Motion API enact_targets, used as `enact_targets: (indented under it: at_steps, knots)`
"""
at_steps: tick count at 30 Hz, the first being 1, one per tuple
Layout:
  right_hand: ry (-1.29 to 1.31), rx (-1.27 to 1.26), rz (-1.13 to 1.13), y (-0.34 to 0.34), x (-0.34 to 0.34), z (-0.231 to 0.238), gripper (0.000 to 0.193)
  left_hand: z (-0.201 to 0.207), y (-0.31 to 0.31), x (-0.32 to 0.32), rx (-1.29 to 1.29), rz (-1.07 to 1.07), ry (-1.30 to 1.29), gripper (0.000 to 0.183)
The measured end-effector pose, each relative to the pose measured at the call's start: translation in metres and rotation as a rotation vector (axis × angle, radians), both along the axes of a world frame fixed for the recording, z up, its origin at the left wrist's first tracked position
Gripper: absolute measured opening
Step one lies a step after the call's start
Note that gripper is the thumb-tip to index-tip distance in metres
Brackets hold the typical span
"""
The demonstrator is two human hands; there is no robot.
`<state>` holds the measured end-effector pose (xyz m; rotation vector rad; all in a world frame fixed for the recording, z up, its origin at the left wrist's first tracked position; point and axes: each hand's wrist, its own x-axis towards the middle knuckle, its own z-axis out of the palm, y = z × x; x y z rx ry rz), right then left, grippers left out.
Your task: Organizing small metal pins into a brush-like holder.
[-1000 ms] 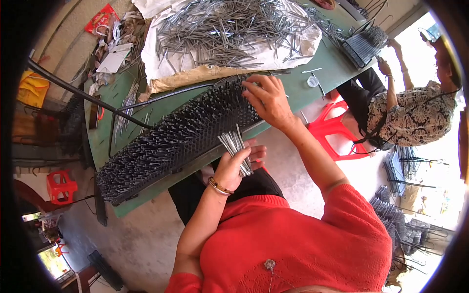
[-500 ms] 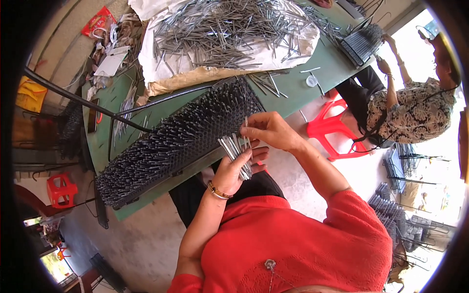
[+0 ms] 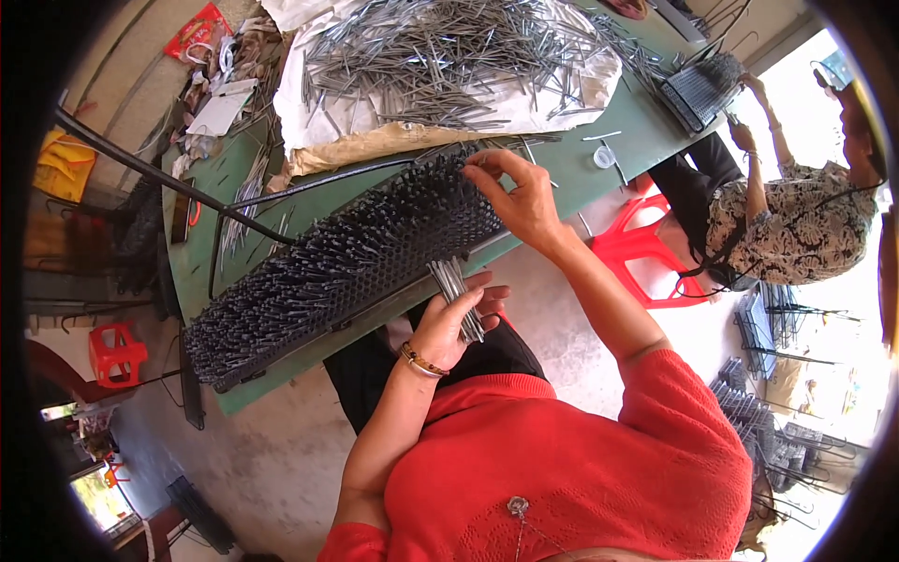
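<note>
My left hand (image 3: 448,330) is closed around a bundle of thin silvery metal rods (image 3: 453,286), its outer fingers stretched past them. Beyond it, a long black rack (image 3: 375,272) lies aslant on the green table. Dark rods stand packed in most of its mesh of holes, while a strip along the near right side shows bare holes. Over the rack's far right end is my right hand (image 3: 526,201), thumb and forefinger pinched among the upright rods. A thin metal rod seems to be in that pinch, mostly hidden by the fingers.
A heap of loose metal rods (image 3: 459,56) lies on white sheeting (image 3: 328,131) at the back of the green table (image 3: 585,192). A black bent bar (image 3: 140,167) crosses the left side. At right, another person (image 3: 787,225) handles a similar rack (image 3: 698,94) beside a red stool (image 3: 637,248).
My right hand has moved from the bundle in my left hand up and away to the rack's far right end. The left hand stays nearly in place with the rods.
</note>
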<state>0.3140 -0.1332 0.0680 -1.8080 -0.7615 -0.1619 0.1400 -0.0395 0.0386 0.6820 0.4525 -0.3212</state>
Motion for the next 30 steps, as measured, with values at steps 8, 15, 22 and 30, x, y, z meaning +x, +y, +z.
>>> enact_targets:
  at_steps: [8,15,22,30]
  knots:
    - [-0.141,-0.018,0.018,0.004,-0.001,-0.004,0.015,-0.006,0.003,-0.004,-0.07,0.007,-0.013,0.03]
    - [-0.258,-0.061,0.023,0.004,-0.003,0.0,0.014,-0.008,0.003,-0.005,-0.128,-0.005,-0.06,0.027]
    - [-0.331,-0.061,0.06,0.006,-0.001,-0.013,0.022,-0.004,0.002,-0.004,-0.121,0.001,-0.038,0.025]
    - [-0.33,-0.087,0.029,0.004,-0.004,-0.016,0.032,-0.003,0.0,-0.004,-0.123,-0.02,-0.039,0.027]
